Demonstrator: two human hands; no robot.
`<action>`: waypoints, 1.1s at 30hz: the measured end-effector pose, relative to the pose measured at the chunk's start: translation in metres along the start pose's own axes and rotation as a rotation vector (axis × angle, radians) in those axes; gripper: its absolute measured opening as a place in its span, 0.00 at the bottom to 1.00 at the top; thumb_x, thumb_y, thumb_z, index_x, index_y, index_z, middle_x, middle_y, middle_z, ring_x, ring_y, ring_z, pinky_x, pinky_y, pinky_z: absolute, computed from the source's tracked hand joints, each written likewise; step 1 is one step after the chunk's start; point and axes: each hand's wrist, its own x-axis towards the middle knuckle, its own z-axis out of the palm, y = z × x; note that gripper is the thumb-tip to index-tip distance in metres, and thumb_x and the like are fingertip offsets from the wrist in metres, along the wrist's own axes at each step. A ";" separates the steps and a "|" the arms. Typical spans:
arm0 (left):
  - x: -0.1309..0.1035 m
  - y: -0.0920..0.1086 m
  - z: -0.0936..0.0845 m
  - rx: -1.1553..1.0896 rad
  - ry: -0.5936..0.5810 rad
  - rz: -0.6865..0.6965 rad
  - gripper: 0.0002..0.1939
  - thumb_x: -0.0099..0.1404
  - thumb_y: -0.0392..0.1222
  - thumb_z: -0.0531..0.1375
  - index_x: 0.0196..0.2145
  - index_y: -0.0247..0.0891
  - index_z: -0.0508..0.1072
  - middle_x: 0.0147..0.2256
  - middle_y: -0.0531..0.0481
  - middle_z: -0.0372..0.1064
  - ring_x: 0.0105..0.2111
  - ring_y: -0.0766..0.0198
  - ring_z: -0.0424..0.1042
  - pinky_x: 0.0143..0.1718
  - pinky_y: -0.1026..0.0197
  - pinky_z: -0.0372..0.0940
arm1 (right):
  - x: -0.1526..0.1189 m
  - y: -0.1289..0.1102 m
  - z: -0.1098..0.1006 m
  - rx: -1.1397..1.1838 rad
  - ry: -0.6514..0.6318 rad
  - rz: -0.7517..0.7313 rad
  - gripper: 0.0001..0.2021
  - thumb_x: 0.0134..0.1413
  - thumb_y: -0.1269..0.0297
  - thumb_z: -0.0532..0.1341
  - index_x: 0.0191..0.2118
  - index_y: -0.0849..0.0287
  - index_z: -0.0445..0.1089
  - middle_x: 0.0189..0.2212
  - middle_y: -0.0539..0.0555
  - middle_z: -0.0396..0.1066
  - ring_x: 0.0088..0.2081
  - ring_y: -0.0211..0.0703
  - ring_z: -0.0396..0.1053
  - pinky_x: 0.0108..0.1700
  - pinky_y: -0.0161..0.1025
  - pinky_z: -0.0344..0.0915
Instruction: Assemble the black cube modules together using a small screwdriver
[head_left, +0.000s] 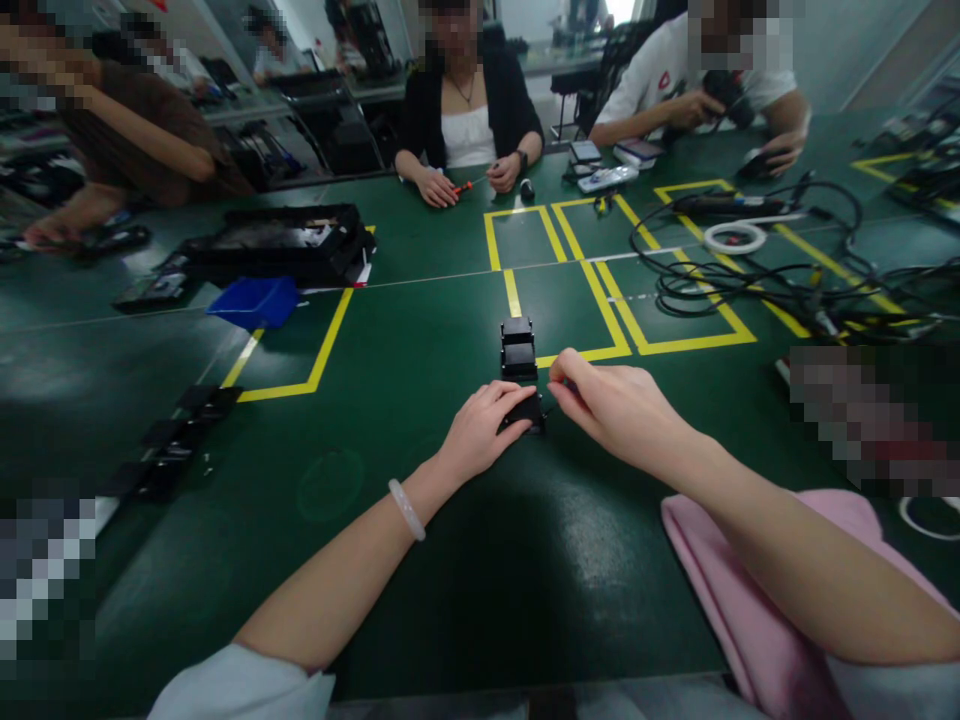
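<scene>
at far left, a row of black parts (180, 430) lies on the green table (420, 620), with a blue bin (255, 303) and a black case (300, 250) beyond it. next comes the left hand (480, 430), its fingers over the top of a black block (528, 408) and its thumb along the near edge, so it holds the block between them, down on the table. just beyond stand more blocks (519, 350), in line with it, near the yellow tape (585, 356). to the right of the held block is the right hand (619, 405), thumb and fingertips curled close to each other; whether they pinch something small i cannot tell. farther right are cables (720, 290) and, nearer, a pink cloth (694, 545) under the right forearm.

the step in hand looks like close work at the block's right side, the left hand steadying, the right doing the fine part. as i judge it, the next move calls for a firm left hold and small, careful motion from the right fingertips.
</scene>
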 end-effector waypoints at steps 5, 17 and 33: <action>0.000 0.000 0.000 -0.001 0.008 0.002 0.20 0.67 0.42 0.55 0.56 0.42 0.63 0.50 0.46 0.64 0.50 0.56 0.64 0.52 0.51 0.62 | 0.001 0.000 0.000 0.028 0.015 -0.028 0.09 0.64 0.60 0.47 0.41 0.57 0.60 0.29 0.49 0.72 0.28 0.39 0.69 0.27 0.34 0.49; 0.000 0.000 0.000 -0.003 0.015 0.008 0.20 0.66 0.42 0.55 0.56 0.43 0.63 0.50 0.46 0.64 0.50 0.56 0.64 0.52 0.50 0.62 | 0.000 0.000 0.001 0.006 0.019 -0.021 0.11 0.64 0.59 0.47 0.40 0.57 0.61 0.28 0.50 0.73 0.28 0.40 0.69 0.26 0.34 0.49; 0.000 0.001 -0.001 -0.003 0.013 0.002 0.20 0.66 0.42 0.55 0.56 0.43 0.63 0.50 0.46 0.64 0.50 0.56 0.64 0.52 0.51 0.62 | -0.001 -0.002 -0.002 0.015 -0.002 -0.009 0.09 0.63 0.62 0.47 0.42 0.58 0.61 0.28 0.50 0.73 0.26 0.39 0.69 0.26 0.34 0.48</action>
